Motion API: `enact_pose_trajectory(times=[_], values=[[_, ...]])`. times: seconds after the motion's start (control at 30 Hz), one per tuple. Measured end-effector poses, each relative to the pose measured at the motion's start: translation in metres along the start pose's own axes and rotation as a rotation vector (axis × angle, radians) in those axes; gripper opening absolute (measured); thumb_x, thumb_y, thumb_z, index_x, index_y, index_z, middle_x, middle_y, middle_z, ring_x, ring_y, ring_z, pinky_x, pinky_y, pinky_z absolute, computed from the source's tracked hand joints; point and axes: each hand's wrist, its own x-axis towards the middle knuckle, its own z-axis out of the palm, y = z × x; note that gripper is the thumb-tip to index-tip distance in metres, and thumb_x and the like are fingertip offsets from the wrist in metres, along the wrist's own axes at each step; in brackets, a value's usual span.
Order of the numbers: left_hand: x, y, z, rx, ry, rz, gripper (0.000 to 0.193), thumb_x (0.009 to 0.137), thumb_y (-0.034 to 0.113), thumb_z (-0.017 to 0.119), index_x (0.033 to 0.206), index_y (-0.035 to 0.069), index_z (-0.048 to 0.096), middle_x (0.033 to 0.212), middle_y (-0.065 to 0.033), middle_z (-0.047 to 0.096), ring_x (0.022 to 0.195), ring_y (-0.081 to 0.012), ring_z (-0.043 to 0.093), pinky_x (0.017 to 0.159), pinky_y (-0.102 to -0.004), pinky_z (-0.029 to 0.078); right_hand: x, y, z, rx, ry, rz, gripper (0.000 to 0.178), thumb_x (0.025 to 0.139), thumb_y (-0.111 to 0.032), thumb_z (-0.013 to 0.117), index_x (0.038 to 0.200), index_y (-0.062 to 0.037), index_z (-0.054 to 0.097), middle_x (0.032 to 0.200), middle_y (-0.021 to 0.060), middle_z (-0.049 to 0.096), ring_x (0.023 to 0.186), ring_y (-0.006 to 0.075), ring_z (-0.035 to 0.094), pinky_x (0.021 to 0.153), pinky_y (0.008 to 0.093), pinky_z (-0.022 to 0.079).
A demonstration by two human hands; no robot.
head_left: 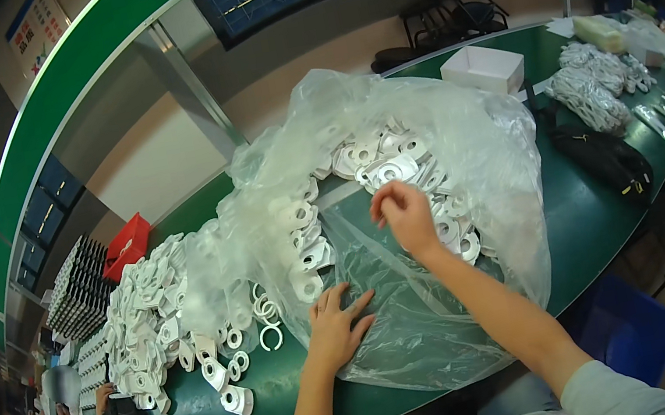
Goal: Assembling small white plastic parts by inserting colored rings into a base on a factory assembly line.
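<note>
A large clear plastic bag lies spread over the green table in front of me, its upper part bunched around a heap of white plastic parts with round holes. My left hand rests on the bag's near left side, fingers apart, beside a column of the same parts. Above the bag's middle, my right hand has its fingers curled in, close to the parts at the opening. Whether anything is between those fingers is hidden.
More white parts are piled to the left, with loose white rings near them. A red bin and stacked trays stand far left. At right are a white box, bundled cords and a black bag. People sit at both ends.
</note>
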Motion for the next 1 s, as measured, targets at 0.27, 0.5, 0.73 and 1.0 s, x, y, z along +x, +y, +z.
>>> enact_pose_trajectory(times=[0.27, 0.5, 0.73, 1.0], values=[[-0.008, -0.025, -0.014, -0.184, -0.058, -0.041, 0.035, 0.078, 0.024, 0.066, 0.112, 0.020, 0.065, 0.125, -0.0139, 0.048, 0.116, -0.0332, 0.042, 0.096, -0.0407, 0.033, 0.089, 0.004, -0.048, -1.054, -0.197, -0.196, 0.023, 0.071, -0.006, 0.056, 0.093, -0.0037, 0.063, 0.090, 0.0196, 0.063, 0.092, 0.0357, 0.058, 0.083, 0.0412, 0.046], [-0.038, -0.086, -0.053, -0.293, 0.676, -0.522, 0.017, 0.077, 0.006, 0.064, 0.093, 0.003, 0.068, 0.085, -0.0121, 0.065, 0.075, -0.0191, 0.062, 0.062, -0.0267, 0.048, 0.103, 0.037, -0.067, -1.368, -0.462, -0.139, 0.037, 0.075, -0.006, 0.058, 0.111, -0.0040, 0.056, 0.111, 0.0190, 0.057, 0.106, 0.0353, 0.053, 0.089, 0.0417, 0.044], [-0.094, -0.149, -0.036, 0.044, 0.536, -0.995, 0.020, 0.066, 0.013, 0.073, 0.082, 0.004, 0.067, 0.080, -0.0107, 0.065, 0.074, -0.0260, 0.062, 0.065, -0.0352, 0.048, 0.131, 0.030, -0.058, -1.541, -0.511, -0.285, 0.026, 0.070, -0.001, 0.062, 0.095, -0.0032, 0.063, 0.103, 0.0192, 0.057, 0.100, 0.0348, 0.054, 0.086, 0.0416, 0.045], [-0.085, -0.150, -0.048, 0.034, 0.895, -0.832, 0.021, 0.072, 0.009, 0.067, 0.092, 0.004, 0.067, 0.078, -0.0114, 0.065, 0.070, -0.0233, 0.060, 0.066, -0.0321, 0.047, 0.092, -0.026, -0.018, -0.920, -0.507, -0.173, 0.024, 0.077, -0.015, 0.062, 0.097, -0.0017, 0.058, 0.083, 0.0161, 0.062, 0.077, 0.0288, 0.060, 0.070, 0.0378, 0.047]])
